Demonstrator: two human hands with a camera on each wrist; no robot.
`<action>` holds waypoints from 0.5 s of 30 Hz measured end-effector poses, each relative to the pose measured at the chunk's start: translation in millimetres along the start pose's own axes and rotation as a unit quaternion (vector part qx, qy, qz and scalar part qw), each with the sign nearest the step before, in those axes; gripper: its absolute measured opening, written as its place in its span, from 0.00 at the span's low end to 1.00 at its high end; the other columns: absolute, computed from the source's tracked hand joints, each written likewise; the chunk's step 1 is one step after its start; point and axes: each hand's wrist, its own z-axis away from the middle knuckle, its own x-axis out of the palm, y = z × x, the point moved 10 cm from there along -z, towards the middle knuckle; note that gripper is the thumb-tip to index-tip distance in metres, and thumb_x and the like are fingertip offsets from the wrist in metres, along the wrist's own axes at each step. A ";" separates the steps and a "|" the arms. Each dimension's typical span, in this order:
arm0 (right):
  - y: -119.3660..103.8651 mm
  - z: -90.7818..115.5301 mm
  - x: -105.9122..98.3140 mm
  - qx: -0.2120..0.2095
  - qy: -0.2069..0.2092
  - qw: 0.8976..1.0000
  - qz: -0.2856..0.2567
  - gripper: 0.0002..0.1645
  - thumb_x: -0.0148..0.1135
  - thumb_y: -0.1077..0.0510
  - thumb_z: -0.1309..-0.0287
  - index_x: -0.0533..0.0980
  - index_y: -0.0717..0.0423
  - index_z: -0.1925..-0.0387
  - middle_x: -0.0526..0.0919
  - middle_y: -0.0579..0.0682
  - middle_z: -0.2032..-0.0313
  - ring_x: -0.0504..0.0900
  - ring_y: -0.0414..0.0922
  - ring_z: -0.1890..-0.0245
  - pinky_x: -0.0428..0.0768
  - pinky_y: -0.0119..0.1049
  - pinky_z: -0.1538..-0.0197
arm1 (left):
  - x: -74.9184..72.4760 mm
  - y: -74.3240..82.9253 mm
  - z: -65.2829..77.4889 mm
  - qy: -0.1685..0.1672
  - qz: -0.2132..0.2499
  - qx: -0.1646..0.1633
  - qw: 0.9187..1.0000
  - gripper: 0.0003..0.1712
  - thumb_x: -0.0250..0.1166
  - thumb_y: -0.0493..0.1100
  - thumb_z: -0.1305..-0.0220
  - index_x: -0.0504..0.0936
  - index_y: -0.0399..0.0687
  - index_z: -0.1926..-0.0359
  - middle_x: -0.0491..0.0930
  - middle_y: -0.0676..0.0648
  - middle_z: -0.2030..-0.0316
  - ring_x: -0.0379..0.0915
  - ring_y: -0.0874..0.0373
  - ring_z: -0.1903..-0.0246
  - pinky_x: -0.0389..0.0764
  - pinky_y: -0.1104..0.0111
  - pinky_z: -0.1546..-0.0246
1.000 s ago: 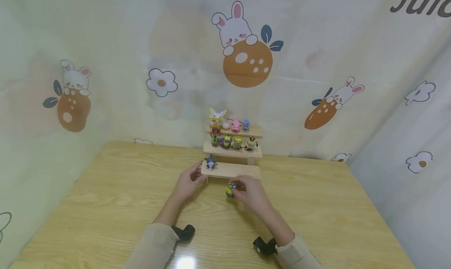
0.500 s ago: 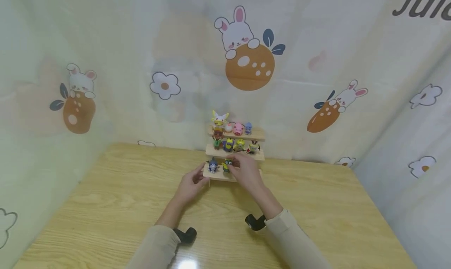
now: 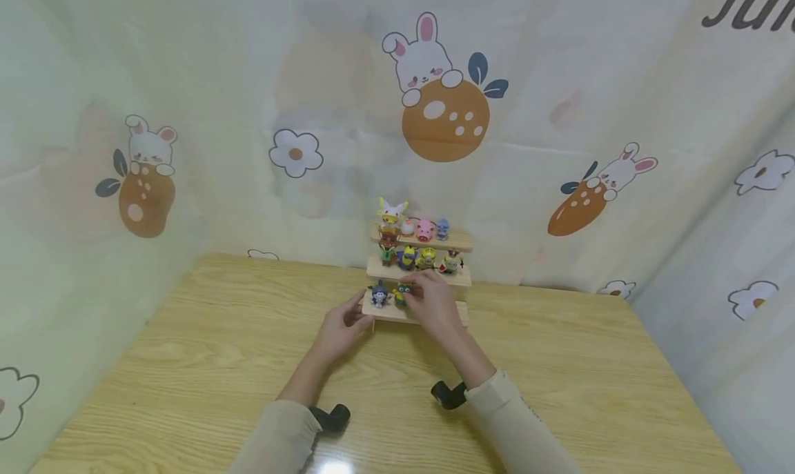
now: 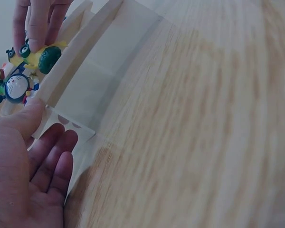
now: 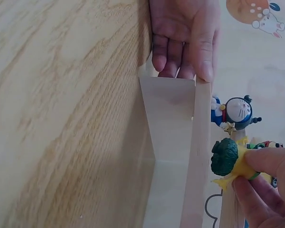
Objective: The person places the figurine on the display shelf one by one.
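A three-tier wooden display shelf [image 3: 390, 314] stands at the back of the table. My left hand [image 3: 337, 332] grips the left end of its lowest tier, thumb along the front edge and fingers around the end panel [image 5: 168, 97]. Thumb and fingers of my right hand [image 3: 436, 307] pinch a yellow-and-green minion figurine [image 5: 232, 159] close over the lowest tier. Just left of it, a blue, white-faced cat figurine [image 3: 379, 296] stands upright on the same tier. In the left wrist view the minion's dark green base [image 4: 49, 59] faces the shelf's front edge.
Several small figurines line the upper tiers, among them a pink pig [image 3: 424, 230] on top and a crowned minion [image 3: 451, 261] in the middle. A printed curtain [image 3: 348, 205] hangs right behind the shelf. Black wrist mounts [image 3: 332, 419] sit under both forearms.
My right hand has carried the minion figurine from in front of the shelf up over the lowest tier, beside the cat figurine. My left hand keeps its hold on the shelf's end.
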 end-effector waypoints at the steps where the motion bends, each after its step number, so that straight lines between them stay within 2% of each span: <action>1: -0.6 -0.1 0.2 -0.004 0.003 1.000 0.003 0.14 0.69 0.64 0.49 0.82 0.53 0.58 0.80 0.49 0.57 0.84 0.44 0.59 0.84 0.31 0.55 | -0.2 0.5 0.1 0.000 0.001 0.001 1.000 0.36 0.65 0.46 0.39 0.64 0.53 0.31 0.82 0.45 0.55 0.79 0.55 0.55 0.79 0.61 0.47; 9: -2.6 -0.2 4.1 -0.043 0.029 0.998 0.028 0.15 0.71 0.65 0.54 0.83 0.55 0.60 0.80 0.51 0.59 0.82 0.45 0.62 0.84 0.34 0.57 | -0.9 2.1 0.6 -0.001 0.007 0.010 1.000 0.36 0.65 0.46 0.38 0.64 0.50 0.31 0.82 0.44 0.55 0.79 0.55 0.56 0.80 0.63 0.49; 15: -0.5 0.8 5.9 -0.023 0.012 1.000 0.010 0.14 0.70 0.64 0.51 0.82 0.55 0.59 0.79 0.51 0.57 0.81 0.45 0.59 0.84 0.34 0.55 | 0.6 -1.7 -1.0 -0.003 0.006 0.004 1.000 0.36 0.65 0.46 0.39 0.64 0.53 0.31 0.83 0.45 0.55 0.79 0.55 0.56 0.80 0.64 0.49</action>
